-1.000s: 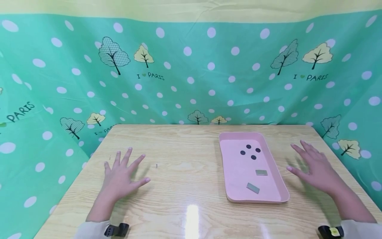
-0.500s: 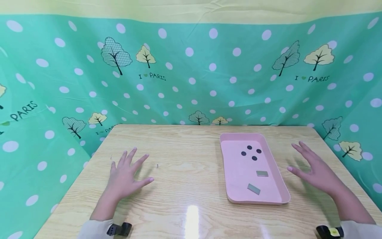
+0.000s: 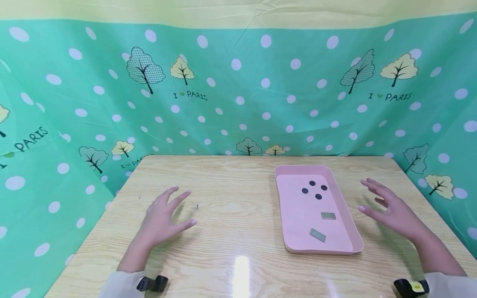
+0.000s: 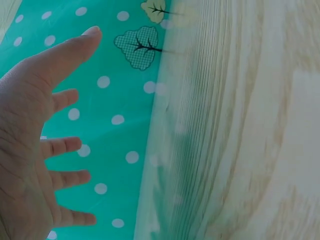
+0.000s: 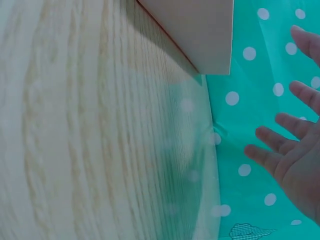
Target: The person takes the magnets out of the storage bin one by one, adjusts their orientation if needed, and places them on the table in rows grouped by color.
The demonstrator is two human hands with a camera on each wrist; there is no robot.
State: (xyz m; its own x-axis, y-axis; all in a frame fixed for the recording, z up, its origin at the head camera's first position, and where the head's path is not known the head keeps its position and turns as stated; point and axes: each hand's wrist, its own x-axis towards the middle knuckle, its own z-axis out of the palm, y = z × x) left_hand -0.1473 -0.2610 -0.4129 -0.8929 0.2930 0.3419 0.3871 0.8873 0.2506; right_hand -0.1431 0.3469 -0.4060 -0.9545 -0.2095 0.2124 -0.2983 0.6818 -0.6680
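"So how far had the work got, would you say?"

"Hardly begun, I judged. The left hand [image 3: 161, 219] was raised over the desk [image 3: 231, 240], fingers spread and slightly bent, with hold of nothing."

"And the right hand [image 3: 396, 215]?"

"Much the same: fingers apart, partly bent, nothing between them. It hung just beside the pink tray [image 3: 294, 223] without touching it."

"Where was that tray, and what did it hold?"

"It lay flat on the right part of the desk. Four dark discs [image 3: 318, 197] sat in a loose cluster toward its far end; two grey-green rectangular pieces [image 3: 328, 216] lay closer to the near end, one roughly crosswise, the other slanted. All six were apart from one another."

"Anything finished, then?"

"Nothing I could point to. With both hands free and every piece in the tray, I took all the handling to be left. A tiny dark mark [image 3: 197, 206] on the desk near the left hand was too small to identify."
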